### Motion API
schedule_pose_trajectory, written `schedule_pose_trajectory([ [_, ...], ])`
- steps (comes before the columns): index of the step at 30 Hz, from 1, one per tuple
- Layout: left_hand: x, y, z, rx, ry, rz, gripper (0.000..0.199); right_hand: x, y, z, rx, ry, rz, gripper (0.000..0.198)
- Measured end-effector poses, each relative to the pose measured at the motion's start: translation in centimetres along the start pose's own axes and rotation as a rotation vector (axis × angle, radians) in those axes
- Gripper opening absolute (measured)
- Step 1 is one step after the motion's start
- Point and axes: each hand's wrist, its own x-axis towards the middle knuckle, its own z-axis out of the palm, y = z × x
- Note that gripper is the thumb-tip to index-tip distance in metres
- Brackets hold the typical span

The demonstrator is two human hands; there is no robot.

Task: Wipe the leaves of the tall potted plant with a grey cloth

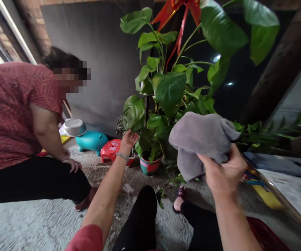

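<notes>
Head view: the left hand [129,141], a bracelet [122,157] at its wrist, reaches to the lower edge of a broad leaf [134,111], palm turned up and fingers spread loosely; whether they touch the leaf cannot be told. The right hand [225,170], well apart from it, is clamped on a folded grey cloth [192,134], raised before the lower right side of the tall plant [169,90]. The plant rises from a striped pot [150,167] on the ground [40,223], a red bow [176,10] near its top. At left, a co-worker [16,111] in a patterned red shirt bends forward, one hand [72,164] resting by the knee. Between them and the pot are a red stool [110,150] and a teal stool [91,141], with a metal basin [74,128] beside the latter.
</notes>
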Motion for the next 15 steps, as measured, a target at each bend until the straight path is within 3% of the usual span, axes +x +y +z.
schedule_pose_trajectory([
  [4,-1.2,-1.1,-0.1,0.108,0.022,-0.012,0.012,-1.7,3.1,3.1,-0.054,-0.176,0.184,0.03],
  [6,-1.9,-2.2,0.2,0.178,0.006,0.021,0.016,-2.8,4.6,3.4,-0.059,-0.269,0.313,0.035],
  [8,-2.5,-3.5,0.7,0.232,-0.025,0.021,0.021,-3.1,4.9,2.8,-0.052,-0.277,0.351,0.038],
  [12,-3.8,-6.7,2.4,0.253,-0.043,-0.02,0.025,-0.4,1.6,2.4,-0.037,-0.172,0.138,0.034],
  [15,-4.5,-8.8,3.3,0.226,-0.054,-0.017,0.026,2.3,-0.5,5.2,-0.044,-0.033,-0.099,0.03],
])
